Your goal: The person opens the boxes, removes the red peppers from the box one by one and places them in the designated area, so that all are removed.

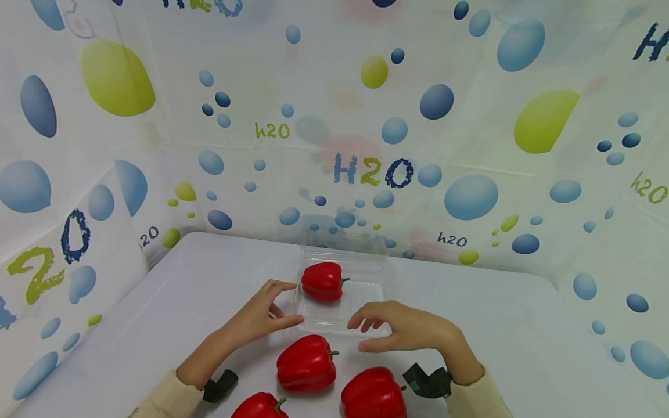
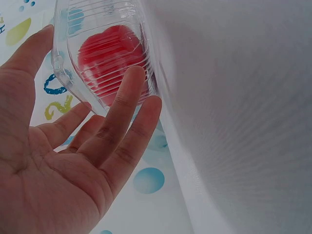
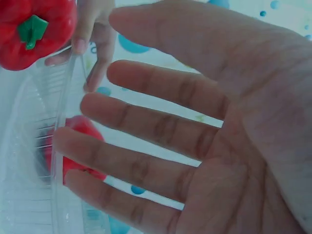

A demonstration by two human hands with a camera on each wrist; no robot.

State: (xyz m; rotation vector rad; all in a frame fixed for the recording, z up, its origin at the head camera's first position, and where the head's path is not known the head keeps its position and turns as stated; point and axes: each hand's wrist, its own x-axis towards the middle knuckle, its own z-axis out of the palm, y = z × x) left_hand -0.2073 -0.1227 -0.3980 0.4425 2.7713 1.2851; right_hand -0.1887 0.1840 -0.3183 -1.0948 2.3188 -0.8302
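A clear plastic clamshell box point(image 1: 368, 290) lies with its lid raised at the back, and one red bell pepper point(image 1: 322, 282) sits in its left part. My left hand point(image 1: 261, 310) is at the box's left front corner, fingers loosely spread and thumb apart. Through the ribbed wall of the box point(image 2: 62, 73), the left wrist view shows the pepper point(image 2: 109, 58) behind my fingertips. Close to the box's right front edge is my right hand point(image 1: 405, 328), its fingers extended and nothing in its grasp. Whether the fingertips touch the plastic I cannot tell.
Nearer to me on the white table point(image 1: 496, 325) lie a red pepper point(image 1: 306, 364), another pepper point(image 1: 373, 395) between the forearms, and a third pepper point(image 1: 259, 406) cut off by the bottom edge. A bubble-patterned sheet point(image 1: 334, 104) hangs behind the table.
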